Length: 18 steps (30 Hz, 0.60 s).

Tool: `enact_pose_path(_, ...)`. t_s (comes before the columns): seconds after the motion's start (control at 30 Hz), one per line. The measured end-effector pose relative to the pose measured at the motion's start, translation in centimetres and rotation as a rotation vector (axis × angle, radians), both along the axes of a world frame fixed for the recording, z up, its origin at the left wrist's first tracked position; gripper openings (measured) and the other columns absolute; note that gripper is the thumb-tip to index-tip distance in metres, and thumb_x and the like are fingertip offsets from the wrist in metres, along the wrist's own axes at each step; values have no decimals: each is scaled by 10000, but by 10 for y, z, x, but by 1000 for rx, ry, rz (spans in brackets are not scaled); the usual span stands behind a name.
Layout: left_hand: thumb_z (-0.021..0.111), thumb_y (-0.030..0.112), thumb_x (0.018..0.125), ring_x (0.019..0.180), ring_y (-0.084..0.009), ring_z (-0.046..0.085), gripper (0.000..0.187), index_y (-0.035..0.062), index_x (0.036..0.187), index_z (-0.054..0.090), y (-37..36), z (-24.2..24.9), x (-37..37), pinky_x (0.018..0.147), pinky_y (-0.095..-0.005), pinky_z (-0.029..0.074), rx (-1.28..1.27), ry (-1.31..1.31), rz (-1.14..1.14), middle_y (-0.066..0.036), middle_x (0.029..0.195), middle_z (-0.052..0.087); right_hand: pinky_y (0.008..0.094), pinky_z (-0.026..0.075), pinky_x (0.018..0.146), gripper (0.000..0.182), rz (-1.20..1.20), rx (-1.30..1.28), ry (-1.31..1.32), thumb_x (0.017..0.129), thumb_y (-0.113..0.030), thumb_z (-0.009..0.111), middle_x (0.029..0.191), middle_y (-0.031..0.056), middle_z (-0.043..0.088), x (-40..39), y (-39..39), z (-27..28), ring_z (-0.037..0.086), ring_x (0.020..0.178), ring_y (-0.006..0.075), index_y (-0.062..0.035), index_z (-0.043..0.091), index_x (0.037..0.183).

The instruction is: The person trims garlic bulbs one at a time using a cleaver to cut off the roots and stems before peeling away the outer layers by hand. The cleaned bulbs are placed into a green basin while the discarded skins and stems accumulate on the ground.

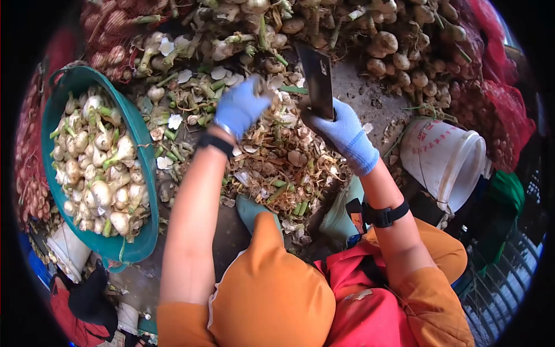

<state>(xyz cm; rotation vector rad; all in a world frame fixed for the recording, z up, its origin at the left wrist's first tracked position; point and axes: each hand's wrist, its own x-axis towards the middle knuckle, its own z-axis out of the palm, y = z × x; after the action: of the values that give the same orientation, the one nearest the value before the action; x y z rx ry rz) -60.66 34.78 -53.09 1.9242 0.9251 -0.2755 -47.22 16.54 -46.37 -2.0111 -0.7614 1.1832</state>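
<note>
My left hand (240, 109), in a blue knit glove, is over the heap of cut stalks and peelings. Its fingers are curled and blurred, with something brownish at their tips that I cannot make out. My right hand (342, 132), gloved alike, grips a cleaver (318, 81) whose broad dark blade points up and away from me. Beneath both hands lie dry skins, roots and green stalk ends (289, 168). Garlic bulbs with stalks (231, 46) are piled beyond the hands. To the left, a green tub (147, 173) holds many trimmed garlic bulbs (95, 173).
A white bucket (430, 151) lies tipped on its side at the right. Red mesh sacks of garlic (485, 124) stand at the right and far left. Another white bucket (68, 250) is below the tub. My boots (341, 217) flank the peelings. Black-and-red cloth (87, 306) lies lower left.
</note>
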Motion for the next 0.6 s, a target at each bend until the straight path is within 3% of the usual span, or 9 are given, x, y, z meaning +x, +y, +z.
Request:
enact_pose_path(0.07,681,419,836,901,-320,672,414,85,1069,605,-37,18,-15,832,-383,509,-39,-63,5,-150,934,689,318,491,702,310,-137,50,79,824,-267,711,787,59,624,-8,17,14,576,686,158,-20,649,1000)
enact_pose_path(0.1,665,361,855,994,-346,653,417,98,1170,591,-49,6,-26,882,-399,500,50,-211,50,-169,1073,673,308,491,694,327,-65,280,15,827,-260,716,785,43,616,-9,17,-11,570,701,137,-15,636,1028)
enact_pose_path(0.13,665,361,855,994,-346,653,417,98,1170,591,-45,7,-28,882,-399,500,50,-210,54,-169,1073,673,308,491,694,327,-62,280,16,827,-260,716,785,43,616,-12,20,-10,570,701,137,-15,636,1028)
enact_pose_path(0.2,637,328,873,1122,-377,600,462,140,1285,548,-30,10,-31,941,-407,485,277,-270,211,-187,1297,582,288,490,690,326,-85,143,48,833,-239,720,779,20,604,-20,24,-2,562,717,109,-24,634,1061)
enact_pose_path(0.23,614,300,881,1197,-384,553,479,165,1331,520,-13,-6,-29,968,-421,478,488,-396,97,-195,1423,472,264,485,686,304,-162,106,205,835,-211,725,812,7,621,-23,23,2,563,730,89,-25,637,1059)
enact_pose_path(0.33,592,309,870,1126,-387,602,531,178,1373,484,14,4,3,929,-455,499,515,49,-164,-191,1420,467,247,468,670,315,-177,110,183,857,-219,713,828,-26,636,-25,17,-6,541,725,56,-36,686,1111)
enact_pose_path(0.47,587,362,869,1090,-376,624,576,195,1403,448,21,3,28,911,-469,503,602,192,-258,-183,1374,518,247,490,690,350,-177,43,223,847,-168,720,878,14,656,-20,10,4,581,753,75,-28,637,1156)
enact_pose_path(0.57,576,383,871,1072,-333,641,561,187,1386,469,26,-8,25,877,-476,513,375,175,-86,-171,1182,652,250,490,693,353,-175,-3,207,849,-194,718,884,16,657,-15,4,21,586,750,80,-26,646,1151)
enact_pose_path(0.6,553,379,877,1083,-341,635,558,165,1386,470,28,-9,20,885,-480,508,359,168,-93,-163,1203,650,251,490,691,353,-177,-55,177,850,-205,717,882,16,657,-13,2,25,587,744,81,-28,651,1148)
